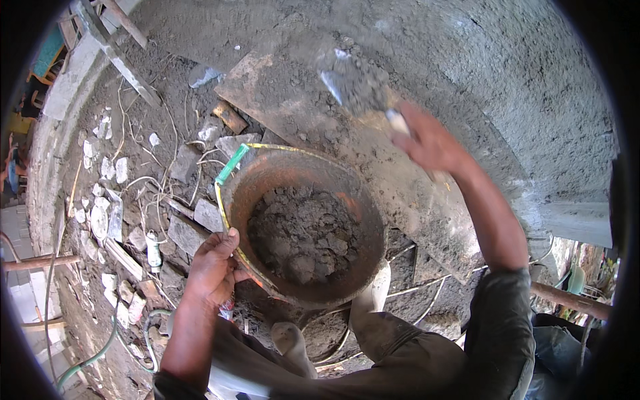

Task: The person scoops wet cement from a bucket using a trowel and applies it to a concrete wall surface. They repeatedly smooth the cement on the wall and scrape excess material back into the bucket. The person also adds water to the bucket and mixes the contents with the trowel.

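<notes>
While left hand (215, 261) grips tub (267, 175) by its left edge, likely to steady it, right hand (430, 141) has fingers wrapped round trowel (398, 122) loaded with mortar (363, 83).

Tub (365, 217): round, brown-orange inside, grime-coated; yellow and green along rim; before you, mouth up. Mortar (300, 233): dark grey, lumpy, covering tub's bottom. Trowel (397, 121): pale handle in your grip, blurred blade loaded with mortar, held beyond tub, toward your right.
</notes>
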The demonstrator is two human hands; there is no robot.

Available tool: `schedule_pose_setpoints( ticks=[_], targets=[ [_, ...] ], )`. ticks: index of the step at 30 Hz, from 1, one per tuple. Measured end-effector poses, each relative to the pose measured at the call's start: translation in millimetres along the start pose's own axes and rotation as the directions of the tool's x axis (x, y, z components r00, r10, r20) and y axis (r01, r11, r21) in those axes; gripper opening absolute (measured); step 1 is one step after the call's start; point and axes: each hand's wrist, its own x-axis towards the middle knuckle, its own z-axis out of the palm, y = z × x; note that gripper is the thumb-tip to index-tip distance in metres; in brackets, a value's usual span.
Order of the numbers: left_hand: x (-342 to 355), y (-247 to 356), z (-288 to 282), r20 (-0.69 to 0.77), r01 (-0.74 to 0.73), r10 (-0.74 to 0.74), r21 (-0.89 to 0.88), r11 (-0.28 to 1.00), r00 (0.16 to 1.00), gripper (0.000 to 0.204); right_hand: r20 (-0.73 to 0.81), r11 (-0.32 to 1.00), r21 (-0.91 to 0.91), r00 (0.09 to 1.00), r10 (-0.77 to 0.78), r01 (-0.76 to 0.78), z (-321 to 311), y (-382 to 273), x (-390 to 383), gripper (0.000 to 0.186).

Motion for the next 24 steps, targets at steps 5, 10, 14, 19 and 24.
schedule_pose_setpoints(
  ticks=[5, 10, 14, 19, 24],
  targets=[
    [1.4, 1.2, -3.9, 0.008, 0.023, -0.023, -0.012, 1.0, 1.0, 0.03, 0.113, 0.962, -0.263, 0.988, 0.103, -0.07, 0.8, -53.3, -80.3, 0.026],
    [-0.6, -1.0, -8.5, -0.006, 0.009, -0.009, -0.016, 1.0, 1.0, 0.028, -0.102, 0.922, -0.35, 0.985, 0.136, -0.163, 3.5, 35.6, -56.0, 0.03],
    [2.2, -5.2, -13.3, 0.014, -0.016, 0.017, -0.051, 0.999, 1.0, 0.017, 0.223, 0.942, -0.329, 0.964, 0.145, -0.065, 18.5, 97.3, -60.7, 0.035],
    [2.4, -8.5, -18.1, 0.034, -0.009, 0.011, -0.07, 0.997, 0.999, 0.017, 0.36, 0.902, -0.43, 0.924, 0.126, 0.045, 64.8, 74.2, -15.0, 0.039],
    [-2.8, -6.1, -14.9, 0.016, 0.006, -0.004, -0.086, 0.996, 1.0, 0.012, 0.212, 0.948, -0.318, 0.976, 0.042, 0.028, 61.5, 55.4, 67.7, 0.035]
  ],
)
